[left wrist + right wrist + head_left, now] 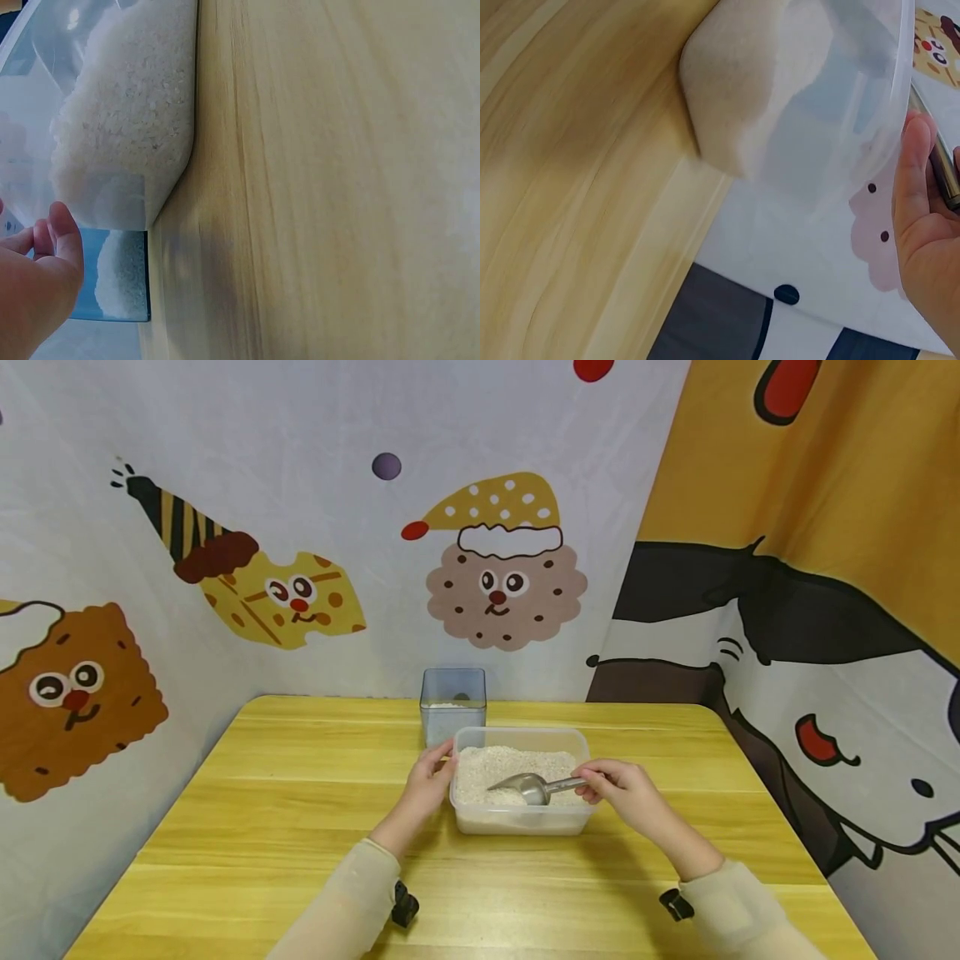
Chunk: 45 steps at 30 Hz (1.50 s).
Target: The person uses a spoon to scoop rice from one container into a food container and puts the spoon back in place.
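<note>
Two hands at one tub of rice, mid-table. Left hand rests against the tub's left rim, fingers curled loosely over the edge, thumb alongside; it steadies rather than lifts. Right hand pinches the handle of the metal scoop between thumb and fingertips. Scoop bowl lies in the rice near the tub's front right, handle crossing the right rim. Whether the bowl holds any rice cannot be told from the head view.

A smaller clear box stands just behind the tub's left rear corner, with a little rice in its bottom; left wrist view shows the two close, possibly touching.

Risks, as judged:
- Handle pinched near its end, so a loaded bowl could tip and spill grains over the rim.
- Rice is heaped near rim height on the left side; a deep or quick dig could push grains over that wall onto the table.
- Tub is light plastic; if the left hand slackens, a scoop thrust may slide it back into the box.
- Box mouth is narrow; a wide scoop may shed rice beside it.

Room: bare table to left, right and front of the tub. Back edge is close behind the box, with the curtain directly beyond. Rounded table corners well apart from the work.
</note>
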Each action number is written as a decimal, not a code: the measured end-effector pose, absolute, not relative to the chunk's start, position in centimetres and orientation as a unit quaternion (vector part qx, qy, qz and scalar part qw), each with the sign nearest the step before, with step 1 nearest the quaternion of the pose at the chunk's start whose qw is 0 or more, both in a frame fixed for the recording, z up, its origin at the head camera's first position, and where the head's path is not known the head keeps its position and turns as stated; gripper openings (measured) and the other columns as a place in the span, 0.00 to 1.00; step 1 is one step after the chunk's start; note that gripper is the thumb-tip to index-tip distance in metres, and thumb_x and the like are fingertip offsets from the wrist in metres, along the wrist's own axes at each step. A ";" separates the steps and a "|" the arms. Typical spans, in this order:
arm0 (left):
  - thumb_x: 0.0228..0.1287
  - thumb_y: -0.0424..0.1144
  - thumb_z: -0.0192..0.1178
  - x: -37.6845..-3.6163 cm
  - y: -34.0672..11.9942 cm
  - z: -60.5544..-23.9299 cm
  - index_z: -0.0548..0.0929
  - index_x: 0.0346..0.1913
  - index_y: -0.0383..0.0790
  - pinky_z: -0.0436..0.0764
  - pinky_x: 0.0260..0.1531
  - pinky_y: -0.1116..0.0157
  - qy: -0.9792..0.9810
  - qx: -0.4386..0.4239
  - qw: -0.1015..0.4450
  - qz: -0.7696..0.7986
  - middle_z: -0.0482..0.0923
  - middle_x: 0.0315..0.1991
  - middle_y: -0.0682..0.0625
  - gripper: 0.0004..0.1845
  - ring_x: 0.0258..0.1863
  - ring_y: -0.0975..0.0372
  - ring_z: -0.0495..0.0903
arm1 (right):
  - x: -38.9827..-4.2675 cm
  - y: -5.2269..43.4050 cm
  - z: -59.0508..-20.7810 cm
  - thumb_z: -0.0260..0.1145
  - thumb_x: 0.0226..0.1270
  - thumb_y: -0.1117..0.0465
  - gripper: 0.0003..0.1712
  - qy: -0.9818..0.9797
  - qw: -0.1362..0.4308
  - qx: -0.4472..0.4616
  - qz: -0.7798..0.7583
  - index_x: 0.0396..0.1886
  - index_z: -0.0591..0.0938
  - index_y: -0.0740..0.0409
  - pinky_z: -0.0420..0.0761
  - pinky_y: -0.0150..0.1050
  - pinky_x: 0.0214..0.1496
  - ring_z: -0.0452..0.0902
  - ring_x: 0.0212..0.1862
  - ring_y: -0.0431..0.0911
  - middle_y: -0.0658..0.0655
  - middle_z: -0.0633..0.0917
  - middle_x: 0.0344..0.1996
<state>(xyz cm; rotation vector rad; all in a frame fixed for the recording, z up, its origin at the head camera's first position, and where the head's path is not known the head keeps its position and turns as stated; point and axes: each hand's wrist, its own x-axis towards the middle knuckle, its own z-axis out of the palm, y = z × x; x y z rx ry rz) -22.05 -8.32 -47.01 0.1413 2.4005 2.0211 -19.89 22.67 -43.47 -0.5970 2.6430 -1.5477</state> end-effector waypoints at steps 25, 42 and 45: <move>0.71 0.32 0.50 -21.5 -8.3 -45.8 0.65 0.66 0.26 0.72 0.41 0.74 0.765 0.045 0.002 0.643 0.69 0.54 0.34 0.23 0.52 0.47 0.73 | -20.2 18.2 -44.0 0.56 0.70 0.65 0.14 0.812 0.050 -0.150 -0.562 0.42 0.81 0.74 0.83 0.37 0.32 0.82 0.30 0.47 0.67 0.84 0.29; 0.71 0.32 0.50 -21.5 -8.2 -45.8 0.65 0.66 0.25 0.75 0.46 0.66 0.766 0.049 0.008 0.641 0.68 0.55 0.32 0.23 0.54 0.46 0.72 | -21.0 18.6 -43.1 0.51 0.73 0.66 0.17 0.780 0.118 -0.038 -0.614 0.46 0.76 0.80 0.83 0.35 0.34 0.81 0.29 0.43 0.61 0.85 0.27; 0.71 0.32 0.50 -21.5 -8.3 -45.8 0.65 0.66 0.25 0.75 0.47 0.64 0.766 0.049 0.006 0.641 0.68 0.55 0.32 0.23 0.53 0.46 0.72 | -21.1 19.1 -42.9 0.50 0.74 0.66 0.17 0.774 0.124 -0.032 -0.620 0.47 0.75 0.80 0.82 0.33 0.34 0.82 0.30 0.43 0.59 0.85 0.27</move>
